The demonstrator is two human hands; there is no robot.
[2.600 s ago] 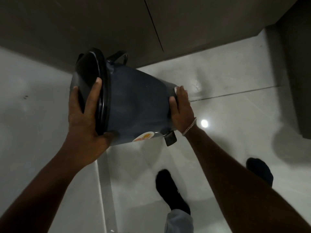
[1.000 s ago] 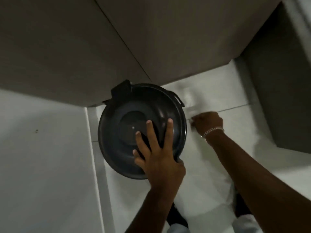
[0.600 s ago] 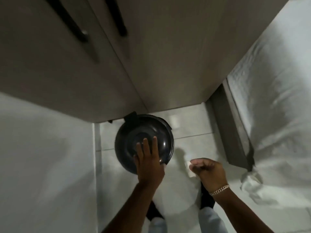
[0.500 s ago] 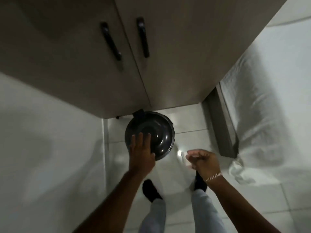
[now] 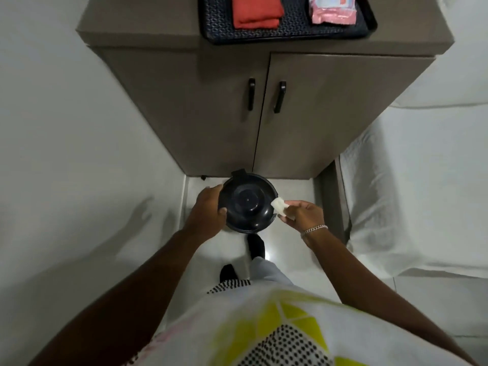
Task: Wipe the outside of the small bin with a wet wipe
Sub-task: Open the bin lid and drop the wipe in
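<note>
The small dark bin (image 5: 247, 204) stands upright on the white floor in front of a cabinet, its round black lid facing up at me. My left hand (image 5: 208, 207) grips the bin's left rim, fingers curled round the edge. My right hand (image 5: 303, 215) pinches a folded white wet wipe (image 5: 280, 206), which touches the right edge of the lid. The bin's side walls are hidden beneath the lid.
A grey-brown two-door cabinet (image 5: 264, 114) rises behind the bin, carrying a dark tray (image 5: 285, 35) with a red cloth (image 5: 254, 10) and a pink wipes pack (image 5: 332, 9). White walls flank left; a white-covered bed (image 5: 422, 180) lies right. My feet (image 5: 254, 245) stand just behind the bin.
The bin went from tilted in both hands to standing on the floor. My head rose, the left hand slid from lid top to rim, the right hand brought the wipe to the lid's edge.
</note>
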